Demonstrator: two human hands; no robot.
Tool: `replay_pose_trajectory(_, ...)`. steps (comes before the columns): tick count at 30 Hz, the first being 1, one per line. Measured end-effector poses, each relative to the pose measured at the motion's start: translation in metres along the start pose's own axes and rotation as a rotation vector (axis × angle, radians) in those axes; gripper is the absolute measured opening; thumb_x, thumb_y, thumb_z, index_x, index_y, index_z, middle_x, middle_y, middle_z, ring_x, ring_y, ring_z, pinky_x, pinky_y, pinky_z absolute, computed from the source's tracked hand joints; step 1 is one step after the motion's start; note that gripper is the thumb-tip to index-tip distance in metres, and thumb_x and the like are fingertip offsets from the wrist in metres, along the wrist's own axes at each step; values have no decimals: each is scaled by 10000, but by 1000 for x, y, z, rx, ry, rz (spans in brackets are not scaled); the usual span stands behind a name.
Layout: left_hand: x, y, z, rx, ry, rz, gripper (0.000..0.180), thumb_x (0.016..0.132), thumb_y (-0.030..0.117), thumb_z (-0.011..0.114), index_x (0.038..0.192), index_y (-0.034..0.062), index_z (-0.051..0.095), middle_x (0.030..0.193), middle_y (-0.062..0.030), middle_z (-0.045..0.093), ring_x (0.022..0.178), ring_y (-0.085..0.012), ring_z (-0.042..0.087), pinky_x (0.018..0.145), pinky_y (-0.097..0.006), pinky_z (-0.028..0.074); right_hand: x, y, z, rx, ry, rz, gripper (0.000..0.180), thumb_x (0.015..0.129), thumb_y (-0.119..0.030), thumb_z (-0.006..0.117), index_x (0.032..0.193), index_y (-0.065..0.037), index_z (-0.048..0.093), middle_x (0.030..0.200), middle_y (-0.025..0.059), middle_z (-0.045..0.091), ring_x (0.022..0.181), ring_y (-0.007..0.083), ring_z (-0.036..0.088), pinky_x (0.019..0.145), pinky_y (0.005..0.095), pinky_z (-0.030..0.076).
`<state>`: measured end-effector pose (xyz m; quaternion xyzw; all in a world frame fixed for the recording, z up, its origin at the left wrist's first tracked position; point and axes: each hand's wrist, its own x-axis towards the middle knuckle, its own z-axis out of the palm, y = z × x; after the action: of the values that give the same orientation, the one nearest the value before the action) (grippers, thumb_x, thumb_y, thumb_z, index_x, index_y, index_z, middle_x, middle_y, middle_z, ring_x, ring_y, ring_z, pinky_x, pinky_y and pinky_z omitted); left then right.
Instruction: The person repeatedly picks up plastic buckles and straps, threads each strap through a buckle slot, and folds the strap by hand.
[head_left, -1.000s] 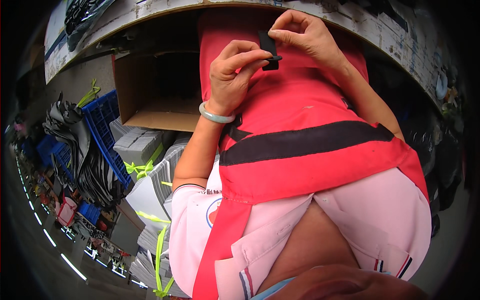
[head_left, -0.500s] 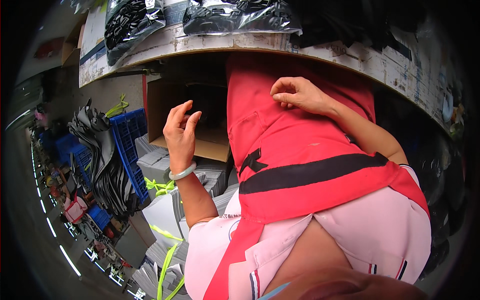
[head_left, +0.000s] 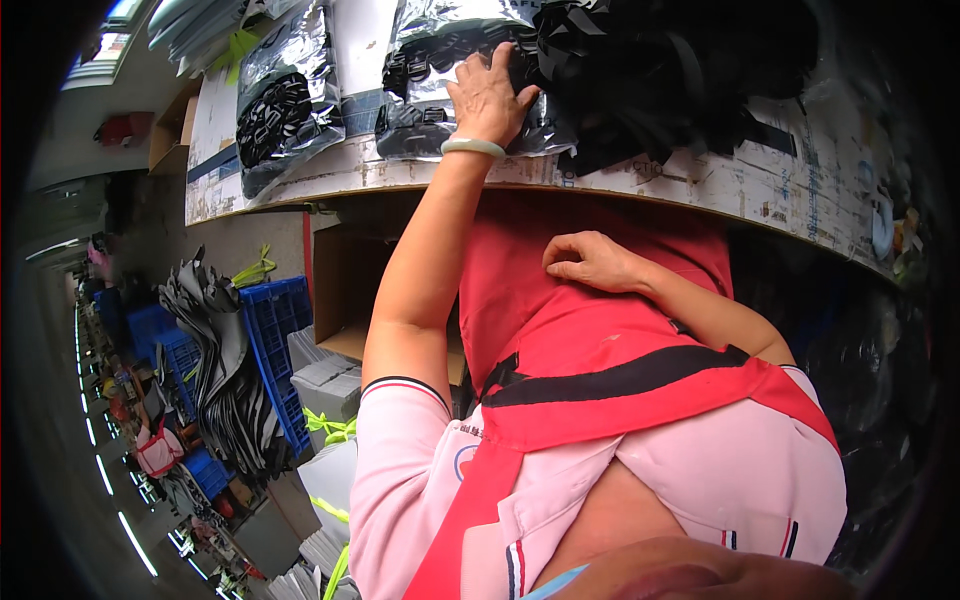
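Note:
My left hand (head_left: 492, 100), with a pale bangle (head_left: 473, 147) on the wrist, lies on a clear plastic bag (head_left: 408, 135) of black pieces on the table. Its fingers are open and spread over the film. Against my red apron (head_left: 560, 320), below the table edge, rests my right hand (head_left: 595, 262). The fingers there are curled in toward the thumb, and I see nothing in them. A second clear bag (head_left: 290, 110) with black strap-like pieces sits to the left. Right of my left hand spreads a heap of loose black strips (head_left: 650, 90), dark and hard to make out.
The worn white table (head_left: 700, 185) curves across the top. Under it stands an open cardboard box (head_left: 340, 270). To my left are a blue plastic crate (head_left: 277, 350), hanging grey-black strips (head_left: 225, 380) and grey stacks (head_left: 330, 385) tied with yellow-green ribbon.
My left hand has moved up and forward from beside the apron onto the plastic bag, its fingers spreading. My right hand stays by the apron. The view has tilted, showing more of the table.

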<state>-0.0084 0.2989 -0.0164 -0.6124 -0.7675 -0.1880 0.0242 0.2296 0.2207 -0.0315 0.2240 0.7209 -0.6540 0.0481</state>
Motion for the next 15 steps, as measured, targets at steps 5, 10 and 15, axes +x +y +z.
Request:
replay_pose_trajectory(5, 12, -14, -2, -366, 45, -112, 321, 802, 264, 748, 1048, 79, 657, 935, -203, 669, 896, -372, 652, 779, -426, 516, 1, 6, -5, 31, 0, 10, 190, 864, -129, 608, 992, 4, 653, 882, 112, 691, 810, 186, 653, 758, 312, 512)
replay_pose_trajectory(10, 37, -61, -21, -1414, -36, -526, 240, 843, 232, 742, 965, 46, 653, 817, -117, 675, 696, -217, 638, 576, -286, 516, 3, 5, -6, -20, -20, -46, 187, 857, -125, 607, 982, 6, 653, 860, 104, 686, 787, 178, 648, 743, 313, 513)
replay_pose_trajectory(15, 36, -78, -25, -2356, -147, -915, 372, 961, 384, 544, 1037, 21, 522, 1027, -201, 584, 1026, -407, 580, 810, -505, 562, 9, 16, -7, 86, -30, 24, 190, 856, -132, 602, 974, 8, 654, 846, 95, 682, 783, 169, 643, 737, 301, 509)
